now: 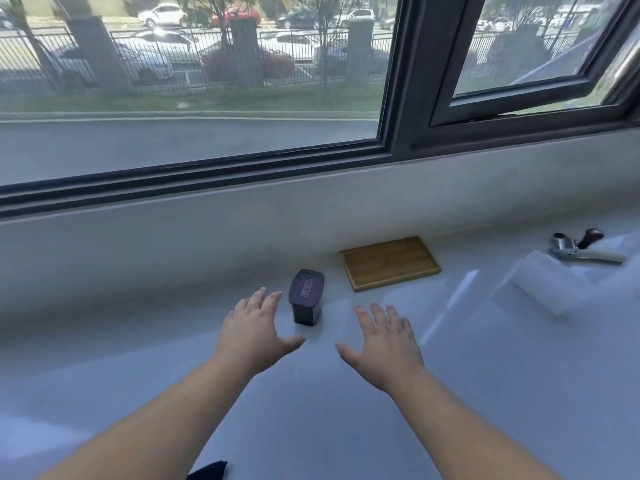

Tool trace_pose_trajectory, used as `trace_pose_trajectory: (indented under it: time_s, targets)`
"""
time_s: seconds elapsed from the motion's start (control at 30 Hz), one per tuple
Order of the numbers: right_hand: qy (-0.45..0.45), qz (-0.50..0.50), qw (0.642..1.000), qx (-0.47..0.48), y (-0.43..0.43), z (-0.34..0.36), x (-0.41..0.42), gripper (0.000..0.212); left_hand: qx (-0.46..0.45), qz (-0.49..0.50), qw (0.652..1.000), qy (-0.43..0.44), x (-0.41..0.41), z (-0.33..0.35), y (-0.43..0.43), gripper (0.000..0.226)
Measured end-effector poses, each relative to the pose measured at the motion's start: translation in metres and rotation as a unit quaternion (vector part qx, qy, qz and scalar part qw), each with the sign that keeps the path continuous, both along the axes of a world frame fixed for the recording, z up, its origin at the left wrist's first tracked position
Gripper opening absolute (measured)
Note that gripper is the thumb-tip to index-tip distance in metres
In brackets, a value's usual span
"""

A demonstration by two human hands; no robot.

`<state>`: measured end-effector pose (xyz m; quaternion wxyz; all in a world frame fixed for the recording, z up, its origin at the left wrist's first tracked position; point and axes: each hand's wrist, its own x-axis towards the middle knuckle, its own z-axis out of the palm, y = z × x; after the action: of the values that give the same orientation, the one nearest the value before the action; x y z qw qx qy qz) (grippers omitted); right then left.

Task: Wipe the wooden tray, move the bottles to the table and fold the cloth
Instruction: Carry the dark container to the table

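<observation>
A wooden tray [390, 263] lies bare on the white counter [450, 375] against the low wall under the window. A dark purple bottle [306, 296] stands upright on the counter just left of the tray. My left hand [252, 332] hovers palm down right beside the bottle, on its left, fingers spread and holding nothing. My right hand [384, 337] hovers to the bottle's right, in front of the tray, also spread and holding nothing. A dark corner of cloth [209, 472] shows at the bottom edge; the rest of it is out of view.
At the far right a metal tool with a white handle [585, 251] and a dark knob lie on the counter, beside a pale translucent block [540, 282]. A dark-framed window [398, 140] runs above the low wall.
</observation>
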<state>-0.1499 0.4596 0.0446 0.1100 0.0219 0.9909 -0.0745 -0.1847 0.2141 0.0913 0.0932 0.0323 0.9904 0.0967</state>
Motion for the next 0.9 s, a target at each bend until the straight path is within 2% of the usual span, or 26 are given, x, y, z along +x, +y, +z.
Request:
trace_pose_trajectory:
  time_s: [0.23,0.33,0.43,0.53,0.67,0.73,0.8,0.9]
  targets:
    - [-0.046,0.048,0.997,-0.038,0.0,-0.048,-0.07,0.09,0.03,0.042,0.998,-0.024,-0.071,-0.035,0.039,0.102]
    - [-0.05,0.048,0.995,-0.07,-0.004,-0.064,-0.086,0.075,0.049,0.06,0.996,-0.038,-0.09,-0.051,0.058,0.088]
    - [-0.085,0.008,0.985,-0.152,-0.009,-0.077,-0.099,0.059,0.055,0.09,0.993,-0.054,-0.098,-0.061,0.072,0.077]
    - [-0.14,-0.073,0.945,-0.286,-0.013,-0.08,-0.11,0.056,0.068,0.119,0.989,-0.046,-0.101,-0.066,0.077,0.067]
    - [-0.212,-0.207,0.842,-0.452,-0.026,-0.071,-0.117,0.056,0.1,0.15,0.983,-0.029,-0.095,-0.064,0.072,0.064]
    - [-0.242,-0.234,0.798,-0.5,-0.036,-0.063,-0.114,0.042,0.112,0.155,0.981,-0.026,-0.088,-0.059,0.065,0.069]
    - [-0.254,-0.229,0.784,-0.518,-0.049,-0.052,-0.108,0.02,0.123,0.163,0.979,-0.021,-0.076,-0.051,0.053,0.072]
    - [-0.269,-0.19,0.79,-0.517,-0.076,-0.035,-0.096,0.017,0.127,0.187,0.974,-0.004,-0.052,-0.036,0.026,0.075]
